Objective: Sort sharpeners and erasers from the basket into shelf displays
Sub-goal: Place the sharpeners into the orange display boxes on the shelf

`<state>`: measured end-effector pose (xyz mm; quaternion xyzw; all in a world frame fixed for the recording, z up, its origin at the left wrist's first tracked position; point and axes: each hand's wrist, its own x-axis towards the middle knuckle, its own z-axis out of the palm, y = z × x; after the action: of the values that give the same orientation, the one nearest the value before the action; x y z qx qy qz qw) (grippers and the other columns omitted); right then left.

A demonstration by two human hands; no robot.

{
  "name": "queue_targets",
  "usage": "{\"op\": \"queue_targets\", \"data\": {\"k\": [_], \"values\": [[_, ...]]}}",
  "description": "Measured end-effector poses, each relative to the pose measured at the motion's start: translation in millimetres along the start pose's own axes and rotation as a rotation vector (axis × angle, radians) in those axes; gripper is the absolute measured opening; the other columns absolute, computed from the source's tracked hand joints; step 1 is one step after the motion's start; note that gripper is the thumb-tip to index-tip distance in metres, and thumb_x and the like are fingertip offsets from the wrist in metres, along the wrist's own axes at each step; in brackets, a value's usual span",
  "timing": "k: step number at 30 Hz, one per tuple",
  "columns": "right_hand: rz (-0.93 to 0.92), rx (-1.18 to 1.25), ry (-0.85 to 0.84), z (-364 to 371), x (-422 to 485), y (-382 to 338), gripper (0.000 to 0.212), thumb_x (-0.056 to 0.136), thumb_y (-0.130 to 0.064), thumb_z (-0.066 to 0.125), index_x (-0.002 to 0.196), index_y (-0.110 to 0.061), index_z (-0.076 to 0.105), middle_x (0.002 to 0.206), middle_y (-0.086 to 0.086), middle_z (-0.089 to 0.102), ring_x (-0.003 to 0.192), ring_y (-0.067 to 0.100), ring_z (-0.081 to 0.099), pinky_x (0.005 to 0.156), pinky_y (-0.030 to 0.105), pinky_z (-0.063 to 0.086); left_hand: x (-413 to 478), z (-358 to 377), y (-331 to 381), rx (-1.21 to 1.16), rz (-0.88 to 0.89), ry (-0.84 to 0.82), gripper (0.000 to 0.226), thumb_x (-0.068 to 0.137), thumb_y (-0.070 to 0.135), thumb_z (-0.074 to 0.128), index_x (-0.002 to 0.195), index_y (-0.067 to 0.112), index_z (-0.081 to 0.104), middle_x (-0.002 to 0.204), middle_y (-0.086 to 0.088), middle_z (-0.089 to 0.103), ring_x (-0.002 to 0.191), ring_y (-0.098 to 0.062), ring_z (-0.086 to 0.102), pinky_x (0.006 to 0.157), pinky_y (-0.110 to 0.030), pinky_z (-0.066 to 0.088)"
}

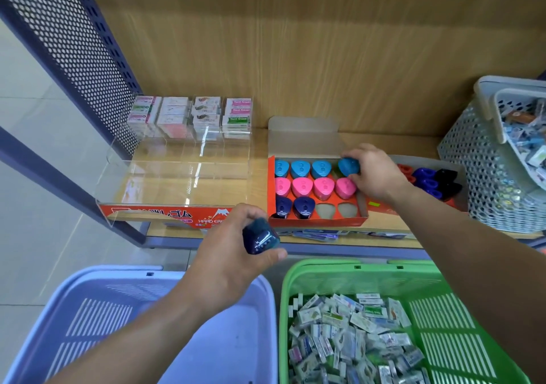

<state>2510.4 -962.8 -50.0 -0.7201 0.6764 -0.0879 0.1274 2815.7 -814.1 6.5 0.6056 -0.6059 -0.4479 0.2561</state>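
Far left: purple basket [88, 309], nothing visible inside. Above it on the shelf, clear display [177, 176] w/ erasers [189, 117] stacked at the back, front part bare. L hand [236, 253] hovers just off the shelf edge, fingers curled round a navy sharpener [260, 237].

Step in hand, prob.: filling the red tray [317, 221] w/ sharpeners. Top row is light blue, mid row pink, btm row has two navy + two open slots [325, 210]. Next move, I'd say: navy one goes to the nearer open slot, turned to match the cut-out, then pressed in.

R hand [375, 173] grips a light blue sharpener [348, 166] at the top row's right end. Its wrist sits just beside the tray's right end and may crowd the last slot.

Right: green basket [443, 280] full of loose erasers [348, 333], 2nd box [428, 176] of mixed sharpeners, grey basket [478, 176].
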Motion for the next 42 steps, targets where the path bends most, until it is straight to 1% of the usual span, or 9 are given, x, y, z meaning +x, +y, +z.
{"op": "queue_targets", "data": {"k": [3, 8, 11, 18, 26, 34, 38, 40, 42], "values": [[0.000, -0.051, -0.032, -2.9, 7.7, -0.3, 0.055, 0.083, -0.005, 0.075, 0.135, -0.018, 0.060, 0.135, 0.008, 0.059, 0.126, 0.030, 0.054, 0.108, 0.041, 0.045, -0.1, 0.2, -2.1, 0.005, 0.003, 0.001, 0.047, 0.072, 0.030, 0.088, 0.107, 0.035, 0.056, 0.099, 0.016, 0.067, 0.087, 0.006, 0.061, 0.074, -0.011, 0.050], [0.032, -0.100, -0.056, -7.4, 13.2, -1.6, 0.029, 0.084, -0.016, 0.078, 0.105, -0.027, 0.062, 0.115, 0.005, 0.067, 0.105, 0.027, 0.061, 0.083, 0.035, 0.050, 0.7, -1.0, -3.9, 0.036, 0.017, 0.005, 0.053, 0.070, 0.034, 0.089, 0.115, 0.037, 0.061, 0.100, 0.021, 0.065, 0.091, 0.013, 0.058, 0.076, -0.004, 0.046], [0.028, -0.069, -0.035, -4.7, 13.4, -0.6, 0.022, 0.084, -0.016, 0.078, 0.095, -0.027, 0.062, 0.110, 0.003, 0.068, 0.102, 0.024, 0.060, 0.081, 0.032, 0.047, 0.6, -0.6, -4.7, 0.060, 0.005, 0.001, 0.053, 0.069, 0.036, 0.089, 0.114, 0.037, 0.061, 0.098, 0.021, 0.066, 0.090, 0.011, 0.058, 0.076, -0.006, 0.047], [0.034, -0.036, -0.057, -4.1, 14.2, -0.8, 0.030, 0.085, -0.019, 0.079, 0.112, -0.025, 0.067, 0.119, 0.004, 0.068, 0.111, 0.026, 0.062, 0.095, 0.041, 0.053, 0.3, 2.1, -3.6, 0.091, -0.013, -0.003, 0.052, 0.070, 0.035, 0.089, 0.113, 0.038, 0.060, 0.097, 0.021, 0.065, 0.090, 0.012, 0.057, 0.076, -0.007, 0.048], [-0.018, -0.022, 0.016, 4.4, 11.8, 9.1, 0.015, 0.089, -0.022, 0.074, 0.103, -0.018, 0.074, 0.115, 0.004, 0.068, 0.115, 0.024, 0.054, 0.096, 0.037, 0.044, 0.7, 3.5, -2.7, 0.095, 0.002, -0.001, 0.050, 0.073, 0.030, 0.088, 0.111, 0.040, 0.058, 0.097, 0.022, 0.064, 0.092, 0.016, 0.055, 0.074, -0.003, 0.045], [-0.080, -0.038, 0.089, -31.4, -24.4, -17.1, 0.021, 0.093, -0.036, 0.069, 0.108, -0.022, 0.073, 0.107, -0.001, 0.064, 0.114, 0.021, 0.052, 0.093, 0.036, 0.044, 0.4, 2.4, 5.1, 0.064, 0.084, -0.060, 0.056, 0.086, 0.013, 0.077, 0.134, 0.032, 0.057, 0.119, 0.011, 0.056, 0.102, 0.009, 0.054, 0.082, 0.002, 0.036], [-0.178, 0.204, 0.027, -60.0, -73.5, -59.3, 0.013, 0.091, -0.030, 0.073, 0.097, -0.019, 0.077, 0.081, -0.021, 0.064, 0.082, -0.005, 0.061, 0.071, 0.009, 0.039, -2.9, 4.1, 24.4, -0.013, 0.121, -0.052, 0.058, 0.081, 0.015, 0.082, 0.133, 0.029, 0.059, 0.121, 0.011, 0.060, 0.104, 0.006, 0.057, 0.088, -0.002, 0.040], [-0.192, 0.401, -0.041, -67.4, -104.0, -80.7, 0.009, 0.093, -0.027, 0.071, 0.099, -0.024, 0.077, 0.077, -0.024, 0.066, 0.076, -0.006, 0.061, 0.069, 0.008, 0.041, -6.1, 7.4, 34.4, -0.080, 0.128, -0.029, 0.060, 0.075, 0.012, 0.087, 0.127, 0.028, 0.062, 0.118, 0.011, 0.065, 0.097, 0.001, 0.063, 0.089, -0.012, 0.048], [-0.218, 0.591, -0.120, -70.6, -130.9, -95.3, 0.014, 0.096, -0.027, 0.068, 0.108, -0.028, 0.073, 0.091, -0.014, 0.072, 0.085, 0.008, 0.067, 0.078, 0.020, 0.051, -10.9, 10.8, 42.1, -0.146, 0.139, -0.011, 0.060, 0.068, 0.007, 0.091, 0.115, 0.029, 0.062, 0.112, 0.009, 0.068, 0.086, -0.002, 0.067, 0.078, -0.014, 0.052]]}}
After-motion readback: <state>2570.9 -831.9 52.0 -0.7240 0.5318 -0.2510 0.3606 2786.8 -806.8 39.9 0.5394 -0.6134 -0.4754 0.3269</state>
